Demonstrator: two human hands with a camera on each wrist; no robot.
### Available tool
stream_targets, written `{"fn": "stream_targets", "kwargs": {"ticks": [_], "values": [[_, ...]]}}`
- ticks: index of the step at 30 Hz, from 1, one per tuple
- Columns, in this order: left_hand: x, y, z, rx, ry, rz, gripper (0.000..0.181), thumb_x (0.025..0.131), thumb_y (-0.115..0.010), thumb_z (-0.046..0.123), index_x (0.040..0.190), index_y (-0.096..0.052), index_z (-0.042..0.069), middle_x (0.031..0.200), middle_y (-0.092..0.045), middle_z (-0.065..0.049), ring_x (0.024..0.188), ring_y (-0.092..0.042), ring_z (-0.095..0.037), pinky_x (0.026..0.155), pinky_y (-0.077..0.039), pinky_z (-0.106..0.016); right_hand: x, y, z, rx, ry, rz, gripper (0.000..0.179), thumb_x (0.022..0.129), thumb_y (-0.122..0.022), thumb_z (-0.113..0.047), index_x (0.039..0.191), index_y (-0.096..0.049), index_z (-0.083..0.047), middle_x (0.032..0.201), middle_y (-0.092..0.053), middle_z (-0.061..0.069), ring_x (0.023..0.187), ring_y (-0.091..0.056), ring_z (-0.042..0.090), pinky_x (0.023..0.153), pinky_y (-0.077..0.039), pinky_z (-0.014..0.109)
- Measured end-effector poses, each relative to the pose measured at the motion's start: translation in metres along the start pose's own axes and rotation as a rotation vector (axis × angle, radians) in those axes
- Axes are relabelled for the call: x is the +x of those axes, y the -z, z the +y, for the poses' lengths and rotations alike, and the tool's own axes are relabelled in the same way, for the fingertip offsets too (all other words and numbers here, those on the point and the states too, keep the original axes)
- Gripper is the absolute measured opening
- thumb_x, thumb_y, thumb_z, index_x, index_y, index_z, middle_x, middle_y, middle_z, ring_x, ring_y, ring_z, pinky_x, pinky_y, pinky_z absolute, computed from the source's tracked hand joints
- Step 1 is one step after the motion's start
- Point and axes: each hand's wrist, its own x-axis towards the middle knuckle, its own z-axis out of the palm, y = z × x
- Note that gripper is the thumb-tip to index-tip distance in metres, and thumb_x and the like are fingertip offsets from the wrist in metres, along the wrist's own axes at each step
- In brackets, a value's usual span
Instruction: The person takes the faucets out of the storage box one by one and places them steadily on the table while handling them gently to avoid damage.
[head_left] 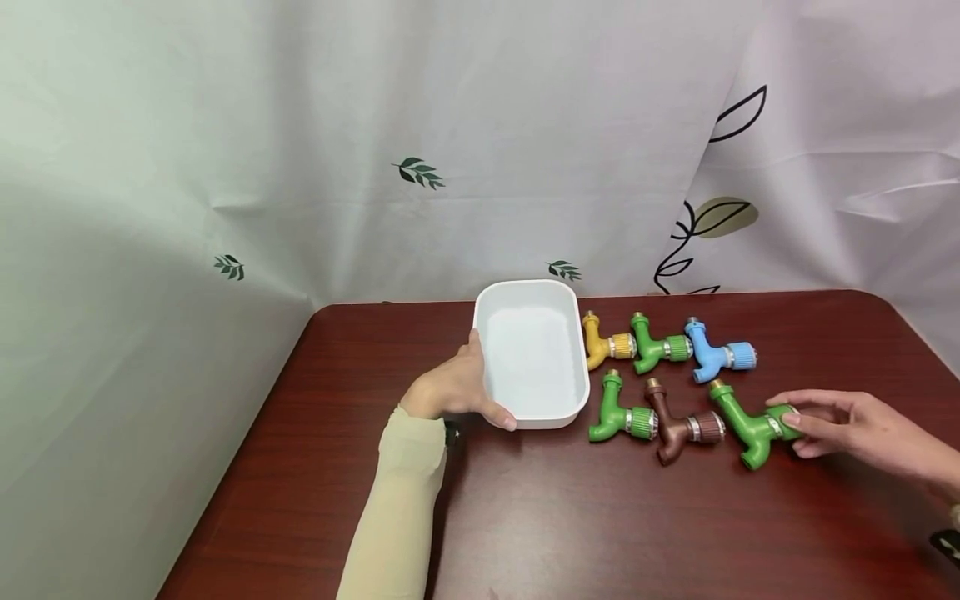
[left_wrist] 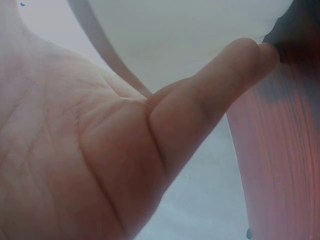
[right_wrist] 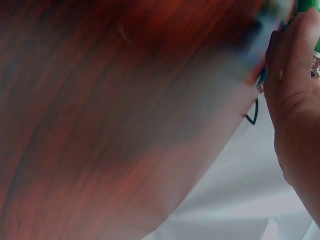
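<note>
My left hand [head_left: 456, 385] rests against a white rectangular plastic tray [head_left: 534, 422], fingers along its left wall and thumb at the near left corner. In the left wrist view, extended digits [left_wrist: 215, 85] lie against the tray's pale side. On the right, my right hand [head_left: 855, 427] pinches the ribbed knob of a green tap [head_left: 748, 427] with thumb and fingers. Left of that tap lie a brown tap [head_left: 672, 429] and another green tap [head_left: 611, 408]. The right wrist view shows only part of the hand [right_wrist: 300, 85] and a bit of green.
Behind the front taps lie a yellow tap [head_left: 596, 343], a green tap [head_left: 651, 350] and a blue tap [head_left: 708, 354]. All stand on a dark red wooden table [head_left: 570, 517]. A white cloth [head_left: 487, 125] with leaf prints hangs along its back and left sides.
</note>
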Motion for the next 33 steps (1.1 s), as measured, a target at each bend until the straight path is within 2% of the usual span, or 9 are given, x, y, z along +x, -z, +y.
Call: {"fn": "stream_targets", "kwargs": {"ticks": [7,8,11,14,15,19,25,33], "values": [[-0.0005,0.0002,0.0009,0.009,0.009,-0.007,0.161,0.053,-0.101,0.039,0.156,0.015,-0.004,0.157,-0.024,-0.03,0.141,-0.038,-0.034,0.112,-0.036,-0.042,0.0004,0.0005,0.0013,-0.016,-0.018,-0.033,0.031,0.105,-0.056,-0.014,0.118,-0.064,-0.041,0.103,-0.072,-0.007,0.082,-0.072,0.016,0.07,-0.059,0.033],[-0.0005,0.0001,0.0008,0.012,0.015,-0.008,0.161,0.053,-0.101,0.04,0.156,0.015,-0.004,0.158,-0.024,-0.03,0.141,-0.038,-0.034,0.112,-0.035,-0.042,0.0006,0.0005,0.0008,-0.022,-0.019,-0.033,0.029,0.105,-0.055,-0.014,0.12,-0.065,-0.037,0.104,-0.071,-0.005,0.082,-0.072,0.016,0.07,-0.059,0.033],[-0.0003,-0.0004,0.0002,0.016,0.026,-0.011,0.161,0.053,-0.101,0.041,0.157,0.014,-0.003,0.159,-0.023,-0.028,0.141,-0.037,-0.034,0.112,-0.035,-0.042,0.001,-0.0003,-0.0022,-0.075,-0.025,-0.015,0.028,0.105,-0.056,-0.015,0.131,-0.064,-0.012,0.11,-0.07,0.006,0.082,-0.073,0.016,0.07,-0.059,0.032],[-0.0002,-0.0006,-0.0004,0.005,0.018,-0.006,0.161,0.053,-0.101,0.04,0.157,0.014,-0.003,0.158,-0.025,-0.029,0.141,-0.038,-0.034,0.112,-0.036,-0.042,0.0016,-0.0021,-0.0058,-0.122,-0.055,0.001,0.044,0.105,-0.056,-0.019,0.137,-0.052,0.011,0.116,-0.066,0.02,0.082,-0.072,0.015,0.07,-0.059,0.031],[-0.0002,-0.0005,-0.0004,0.003,0.015,-0.006,0.16,0.053,-0.101,0.04,0.156,0.014,-0.003,0.158,-0.025,-0.029,0.14,-0.038,-0.034,0.112,-0.036,-0.042,0.0015,-0.0028,-0.0066,-0.134,-0.061,0.003,0.048,0.105,-0.056,-0.019,0.138,-0.049,0.015,0.119,-0.064,0.023,0.082,-0.072,0.014,0.071,-0.059,0.031],[-0.0004,-0.0001,-0.0004,0.0,0.007,-0.003,0.16,0.053,-0.101,0.039,0.156,0.013,-0.004,0.156,-0.027,-0.029,0.139,-0.039,-0.034,0.111,-0.036,-0.042,0.0013,-0.0048,-0.0079,-0.139,-0.064,0.0,0.051,0.105,-0.055,-0.02,0.139,-0.046,0.017,0.124,-0.06,0.029,0.083,-0.073,0.014,0.071,-0.059,0.03],[-0.0001,0.0007,-0.0001,0.023,0.013,-0.003,0.16,0.053,-0.101,0.041,0.156,0.013,-0.004,0.156,-0.027,-0.031,0.137,-0.042,-0.035,0.111,-0.037,-0.042,0.0011,-0.0058,-0.0053,-0.121,-0.064,-0.003,0.049,0.106,-0.054,-0.02,0.138,-0.046,0.016,0.123,-0.061,0.027,0.084,-0.073,0.014,0.072,-0.059,0.03],[0.0005,0.0007,-0.0013,-0.031,-0.02,0.002,0.159,0.052,-0.102,0.037,0.157,0.011,-0.004,0.151,-0.033,-0.029,0.135,-0.042,-0.034,0.11,-0.038,-0.042,0.0025,-0.0044,-0.0019,-0.122,-0.065,-0.02,0.048,0.106,-0.053,-0.021,0.139,-0.046,0.014,0.122,-0.061,0.025,0.084,-0.073,0.014,0.071,-0.059,0.031]]}}
